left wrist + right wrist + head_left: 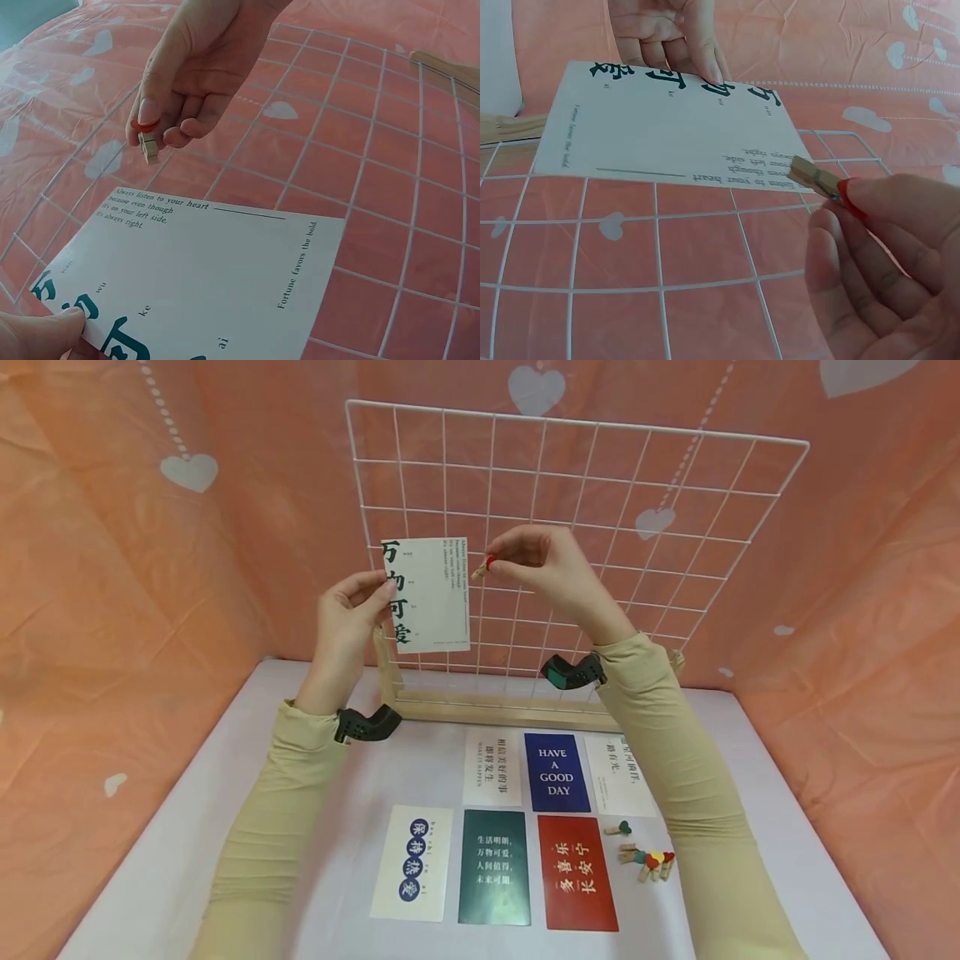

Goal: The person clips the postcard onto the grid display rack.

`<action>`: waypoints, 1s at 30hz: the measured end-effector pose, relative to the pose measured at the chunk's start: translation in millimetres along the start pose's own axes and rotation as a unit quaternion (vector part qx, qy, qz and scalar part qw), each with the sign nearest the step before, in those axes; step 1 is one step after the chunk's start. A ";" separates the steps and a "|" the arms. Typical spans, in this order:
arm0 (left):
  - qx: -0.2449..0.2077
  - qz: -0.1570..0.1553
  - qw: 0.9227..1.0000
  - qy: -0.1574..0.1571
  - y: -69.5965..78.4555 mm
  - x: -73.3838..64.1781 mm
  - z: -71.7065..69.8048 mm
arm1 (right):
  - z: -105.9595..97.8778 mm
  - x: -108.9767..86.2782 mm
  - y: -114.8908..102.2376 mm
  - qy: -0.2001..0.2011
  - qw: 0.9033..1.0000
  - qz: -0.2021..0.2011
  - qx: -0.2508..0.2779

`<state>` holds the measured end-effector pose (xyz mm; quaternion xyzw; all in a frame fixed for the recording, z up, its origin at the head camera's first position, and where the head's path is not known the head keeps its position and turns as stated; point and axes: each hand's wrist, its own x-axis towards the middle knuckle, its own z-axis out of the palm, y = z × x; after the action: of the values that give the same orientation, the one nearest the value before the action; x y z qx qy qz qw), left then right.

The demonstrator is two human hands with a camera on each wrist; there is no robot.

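My left hand (pixel 348 622) pinches a white card (pixel 431 597) by its left edge, thumb in front. Dark green characters and small English text are printed on the card. Behind it stands a white wire grid (pixel 570 518) in a wooden base (pixel 495 714). In my right hand (pixel 551 568), thumb and fingers pinch a small wooden clothespin (pixel 814 178) with a red piece on its end. The clothespin's tip points toward the card's upper right side. In the head view a small gap separates the two. In the left wrist view the clothespin (pixel 148 142) hangs above the card's edge.
On the white table lie several printed cards, among them a blue one (pixel 557 772), a green one (pixel 493 868) and a red one (pixel 577 872). Several small clothespins (pixel 651 862) are grouped at the right. Pink fabric (pixel 112 610) with white hearts surrounds the table.
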<state>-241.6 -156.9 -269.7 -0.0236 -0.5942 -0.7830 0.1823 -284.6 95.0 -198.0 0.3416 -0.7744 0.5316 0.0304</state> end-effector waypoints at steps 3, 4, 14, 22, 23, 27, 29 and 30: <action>-0.010 0.006 1.000 0.006 1.1 5.6 2.8 | 0.0 5.5 -1.4 0.019 1.000 -0.005 0.003; -0.014 0.007 1.000 0.009 1.9 7.3 3.6 | 0.2 7.4 -1.7 0.025 1.000 -0.007 0.007; -0.023 0.017 0.999 0.017 18.1 21.5 13.8 | 4.4 20.8 -18.9 0.077 0.995 -0.032 0.051; -0.033 0.044 0.998 0.014 26.3 32.1 13.4 | 14.3 24.6 -39.6 0.112 0.991 -0.062 0.034; -0.033 0.044 0.998 0.014 26.6 33.1 13.0 | 14.9 26.3 -40.1 0.115 0.991 -0.066 0.032; -0.028 0.044 0.999 0.012 27.4 37.1 12.8 | 16.7 32.8 -43.3 0.120 0.990 -0.073 0.035; -0.021 0.045 0.999 0.011 27.5 39.2 13.6 | 16.9 36.0 -45.3 0.121 0.989 -0.074 0.035; -0.020 0.043 0.999 0.011 28.0 40.1 14.2 | 16.9 37.4 -46.7 0.124 0.989 -0.074 0.033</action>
<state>-272.8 -160.3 -229.5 -0.0445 -0.5746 -0.7864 0.2222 -281.6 52.8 -152.5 0.3306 -0.7193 0.5911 0.1546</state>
